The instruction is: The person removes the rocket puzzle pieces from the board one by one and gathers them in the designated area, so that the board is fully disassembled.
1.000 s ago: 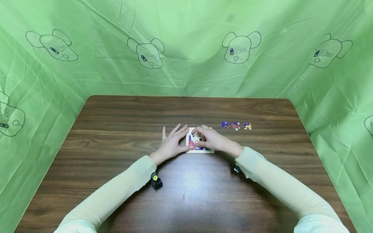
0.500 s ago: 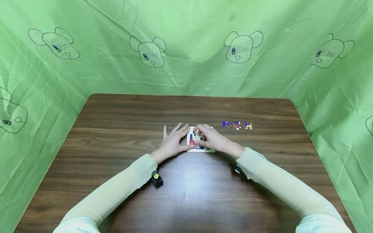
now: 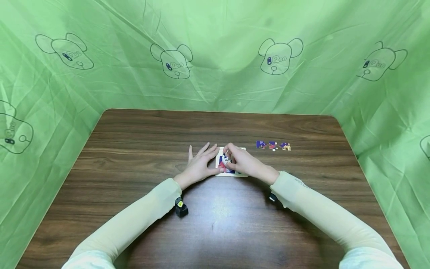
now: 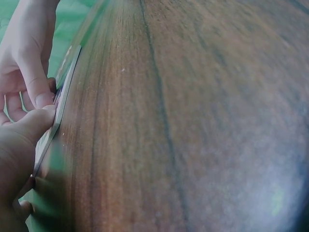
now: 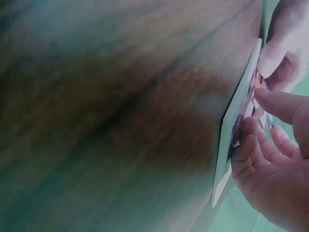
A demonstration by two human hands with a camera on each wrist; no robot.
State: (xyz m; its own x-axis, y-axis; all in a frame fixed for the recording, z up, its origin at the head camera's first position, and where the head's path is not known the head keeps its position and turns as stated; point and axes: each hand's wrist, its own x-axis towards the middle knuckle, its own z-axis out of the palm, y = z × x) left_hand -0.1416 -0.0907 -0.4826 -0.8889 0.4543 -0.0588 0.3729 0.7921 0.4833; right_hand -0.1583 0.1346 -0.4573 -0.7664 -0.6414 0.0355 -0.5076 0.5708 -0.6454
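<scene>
A small jigsaw puzzle board (image 3: 242, 174) with a pale frame and a purple, pink and white picture lies mid-table. My left hand (image 3: 199, 165) is spread flat at its left side, thumb pressing on the lower left of the picture. Over the board, my right hand (image 3: 243, 161) pinches a white puzzle piece (image 5: 264, 118) between thumb and fingers. That piece stands tilted up from the board in the right wrist view, and the fingers hide part of it. Both thumbs (image 4: 44, 100) come close together in the left wrist view.
Three loose puzzle pieces, a purple one (image 3: 260, 144), a purple-and-red one (image 3: 273, 145) and a purple-and-yellow one (image 3: 286, 146), lie in a row right of the board. The brown wooden table (image 3: 141, 149) has green curtains (image 3: 221, 74) behind and beside it.
My right hand has shifted slightly, and the white part of the picture under its fingers now sits tilted, with more dark purple showing below. The left hand stays in place.
</scene>
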